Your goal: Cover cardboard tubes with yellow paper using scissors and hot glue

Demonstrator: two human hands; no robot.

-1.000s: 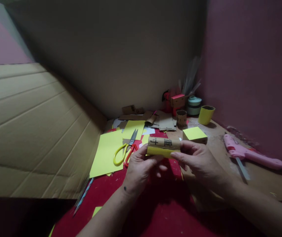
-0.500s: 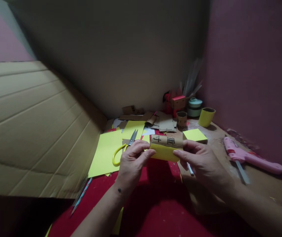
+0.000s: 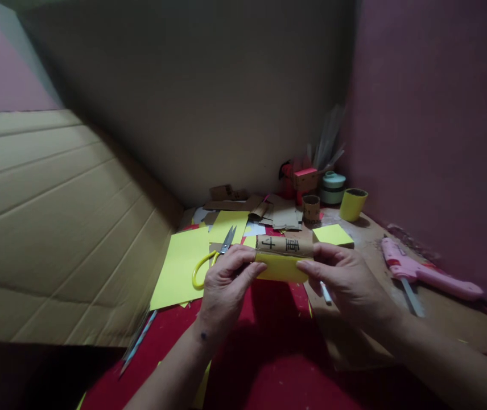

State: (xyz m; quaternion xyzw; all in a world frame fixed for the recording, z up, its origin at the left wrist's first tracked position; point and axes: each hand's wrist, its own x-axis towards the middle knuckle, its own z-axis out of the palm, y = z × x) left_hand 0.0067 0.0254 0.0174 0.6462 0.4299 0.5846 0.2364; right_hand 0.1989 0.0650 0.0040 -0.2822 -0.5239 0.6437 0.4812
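1. Cardboard roll [image 3: 284,245], w/ black print on top & a yellow strip [image 3: 281,267] along its lower front, is being held horiz. above the red part of the worktop [image 3: 273,347], btwn both hands.
2. L hand [image 3: 227,279] is pinching the L end; fingers are closing on it opp. the thumb.
3. R hand [image 3: 346,279] is gripping the R end likewise, fingers nearly together. A white stick [image 3: 326,293] is showing just below; whether R hand is holding it, cannot tell.
4. Scissors [image 3: 203,272] are lying partly on a yellow sheet [image 3: 177,273], partly hidden behind L hand.
5. Pink glue gun [image 3: 435,275] is lying on the R side.
6. Yellow-topped box [image 3: 333,234] is sitting beyond R hand; a yellow tube [image 3: 353,206] & a brown tube [image 3: 311,210] are standing upright farther back.
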